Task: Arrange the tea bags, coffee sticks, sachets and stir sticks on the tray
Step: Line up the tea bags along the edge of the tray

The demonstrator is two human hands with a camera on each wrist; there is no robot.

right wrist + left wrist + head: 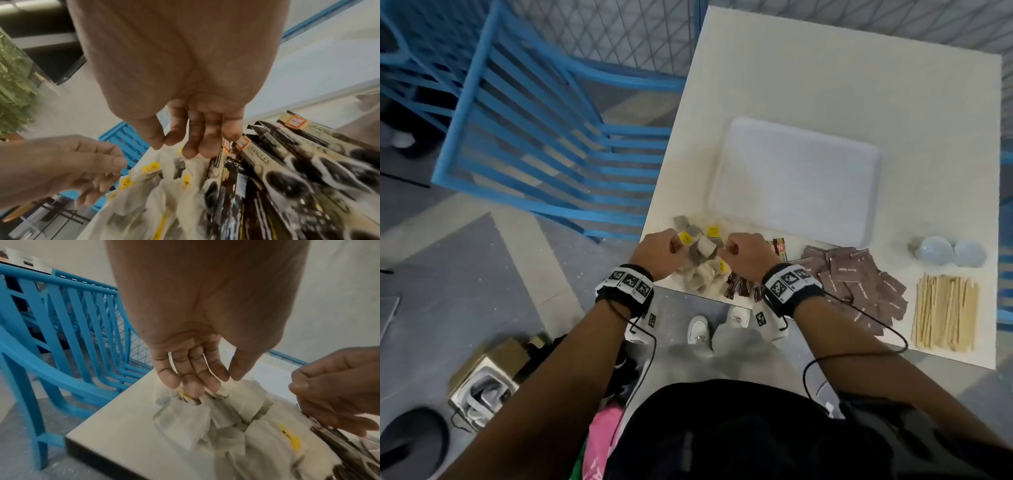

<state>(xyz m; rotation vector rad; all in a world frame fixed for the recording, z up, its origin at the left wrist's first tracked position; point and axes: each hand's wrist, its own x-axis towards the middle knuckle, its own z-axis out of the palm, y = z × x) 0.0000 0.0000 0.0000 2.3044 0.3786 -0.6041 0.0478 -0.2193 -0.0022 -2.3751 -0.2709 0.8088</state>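
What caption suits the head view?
Both hands, left hand and right hand, work the pile of paper tea bags beside the white rectangular tray.

1 tray (796, 178), 2 bowls (950, 253), 1 chair (524, 130), 2 hands (659, 251).

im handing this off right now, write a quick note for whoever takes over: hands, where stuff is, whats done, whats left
Left hand: pinching tea bags by their yellow tags at the tea bag pile.
Right hand: thumb and forefinger pinched over the same pile; what it holds is unclear.
Coffee sticks, brown sachets and stir sticks lie along the table's near edge.
Done: nothing; the tray has nothing on it.
Left: all four groups.
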